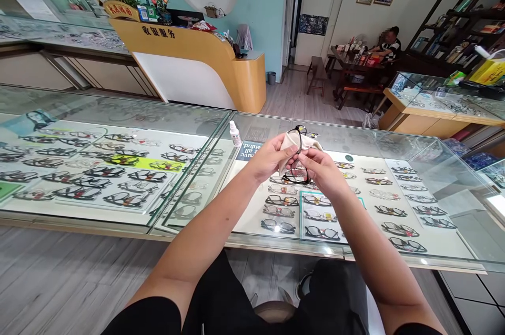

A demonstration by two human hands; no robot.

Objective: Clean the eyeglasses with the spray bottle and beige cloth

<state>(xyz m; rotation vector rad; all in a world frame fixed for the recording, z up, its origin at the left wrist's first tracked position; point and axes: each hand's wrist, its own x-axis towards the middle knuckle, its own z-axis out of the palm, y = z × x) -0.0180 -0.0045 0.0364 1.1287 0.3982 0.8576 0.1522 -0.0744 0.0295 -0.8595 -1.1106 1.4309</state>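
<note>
"First, what stands nearest?"

"Glass display case (252,243), one, rows of spectacles (278,226) beneath its top; the person's forearms (215,214) reach over it."

"And the dark-framed eyeglasses (300,141)?"

"One pair, held above the case, straight ahead of the person and between the hands. One temple curves upward, its line running roughly away from the body. Neither hand is clearly nearer; both touch."

"State of the hands?"

"Left hand (271,159): narrow pinch, thumb at the frame, pale cloth (291,139) gathered in the grip. Right hand (319,164): fingertips bunched close on the same frame. Lower rims: hard to separate from the spectacles beneath."

"Beyond?"

"Small white bottle (235,135), upright, left of the hands. Farther, a wood-fronted cashier desk (189,48); farther right, a person (390,47) at a dark table (344,60)."
</note>
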